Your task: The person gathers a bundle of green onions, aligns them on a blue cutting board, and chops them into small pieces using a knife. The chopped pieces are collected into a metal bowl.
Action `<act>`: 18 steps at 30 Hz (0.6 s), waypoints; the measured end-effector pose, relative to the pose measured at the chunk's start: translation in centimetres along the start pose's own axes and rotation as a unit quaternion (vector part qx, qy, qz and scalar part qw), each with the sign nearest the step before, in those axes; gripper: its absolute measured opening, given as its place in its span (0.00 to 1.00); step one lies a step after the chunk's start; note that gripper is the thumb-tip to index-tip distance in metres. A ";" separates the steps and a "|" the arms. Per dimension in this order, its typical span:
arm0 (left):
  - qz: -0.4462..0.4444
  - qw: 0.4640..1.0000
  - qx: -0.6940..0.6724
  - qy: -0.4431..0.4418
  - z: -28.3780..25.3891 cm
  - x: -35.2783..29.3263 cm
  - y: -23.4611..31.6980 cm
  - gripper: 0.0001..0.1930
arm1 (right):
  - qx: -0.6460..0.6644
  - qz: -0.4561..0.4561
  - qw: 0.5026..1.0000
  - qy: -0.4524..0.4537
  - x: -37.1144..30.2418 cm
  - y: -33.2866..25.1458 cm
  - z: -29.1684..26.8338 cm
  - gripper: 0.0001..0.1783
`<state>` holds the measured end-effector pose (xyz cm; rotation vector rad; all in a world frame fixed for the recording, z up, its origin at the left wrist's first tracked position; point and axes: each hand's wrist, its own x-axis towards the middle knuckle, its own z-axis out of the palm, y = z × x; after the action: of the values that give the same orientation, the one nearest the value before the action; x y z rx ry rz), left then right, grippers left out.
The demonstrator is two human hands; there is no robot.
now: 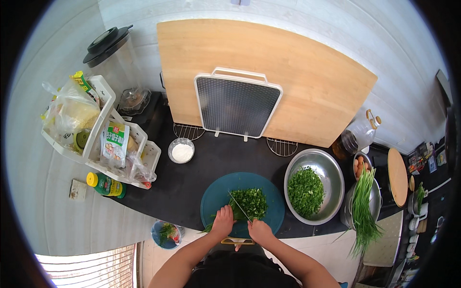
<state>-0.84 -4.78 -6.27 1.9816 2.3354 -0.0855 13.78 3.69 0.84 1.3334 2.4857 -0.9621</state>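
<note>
- Fingers of the right hand (260,231) are closed round the handle of a long, thin-bladed metal knife (239,205), its blade slanting away toward the bench's back left.
- Fingers of the left hand (224,221) are bent down over a bundle of long, flat green leaves (237,211), just left of the blade; how tightly they close on it, I cannot tell.
- The bundle lies on a round teal cutting board (216,188) at the front edge of the black bench (221,154), its stalk ends showing at the board's front left edge.
- A heap of finely chopped greens (253,201) sits on the board, beside the blade on its right.
- Right of the board, near the front edge, stands a wide round stainless-steel bowl (334,185) holding more chopped green pieces (306,192).
- Farther right, long uncut green stalks (368,209) lie across a round metal pot (347,211) and hang past the front edge.
- Behind that pot, brown eggs (360,165) fill a small bowl.
- Left of the middle, toward the back edge, stands a small clear bowl of white powder (182,153).
- At the back edge, a dark, white-rimmed rectangular board (238,105) leans before a large pale wooden panel (312,81).
</note>
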 end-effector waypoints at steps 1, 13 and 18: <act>0.006 1.000 0.005 0.006 0.1 0.0 -0.1 0.36 | -0.003 0.005 1.000 -0.009 0.3 -0.1 0.0 0.21; 0.020 1.000 0.004 0.017 1.1 -0.3 -0.3 0.30 | -0.011 0.006 0.999 0.035 6.1 -1.1 3.5 0.18; 0.007 0.999 0.033 0.014 0.3 -0.1 -0.1 0.32 | -0.010 0.003 0.998 0.064 5.3 -1.8 3.3 0.19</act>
<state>-0.96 -4.98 -6.59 2.0420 2.3648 -0.1375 8.72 4.63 -3.10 1.4400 2.5748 -0.8746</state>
